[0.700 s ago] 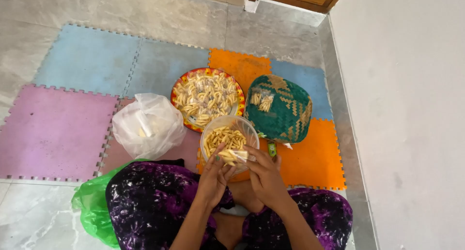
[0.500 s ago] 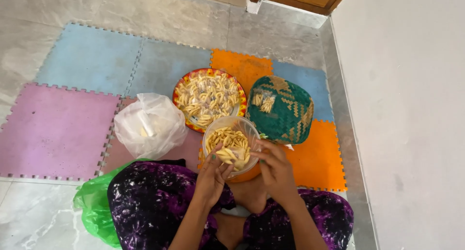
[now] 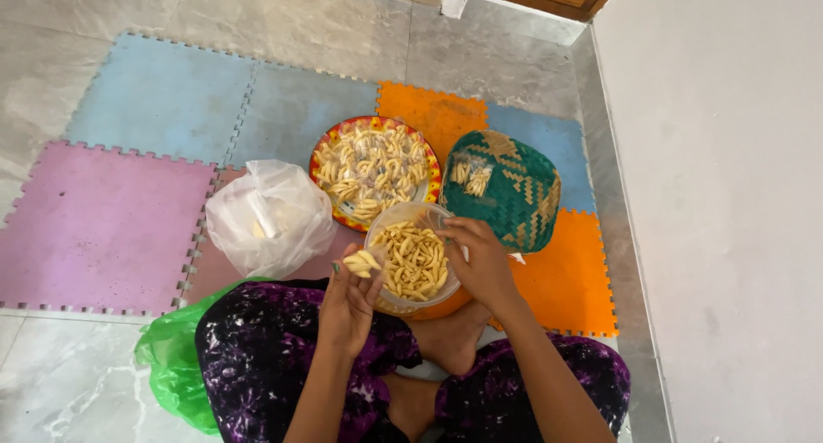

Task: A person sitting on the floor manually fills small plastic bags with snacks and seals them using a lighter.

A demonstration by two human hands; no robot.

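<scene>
Foam puzzle mats [image 3: 129, 108] in pink, blue, grey and orange cover the tiled floor, a white wall [image 3: 729, 194] runs along the right. Person sits cross-legged in purple-black patterned trousers [image 3: 257, 357], bare foot showing between the knees. Green plastic bag [image 3: 167, 370] lies at the left knee, touching the trousers. White translucent plastic bag [image 3: 267, 216] sits bunched on the mat just ahead of the left knee. Green woven basket lid [image 3: 506, 194] lies to the right, a small clear packet of snacks [image 3: 470, 177] resting on top of it. Round red-and-yellow patterned plate [image 3: 375, 170] full of pale finger-shaped snacks sits beside the woven lid. Clear plastic bowl [image 3: 413, 259] heaped with the same snacks sits just in front of the plate, close to the legs. Right hand [image 3: 480, 259] rests over the bowl's right rim, fingers curled at the edge, touching it. Left hand [image 3: 347, 297] is raised beside the bowl's left edge, fingers closed around a small clump of snack sticks [image 3: 362, 261].
</scene>
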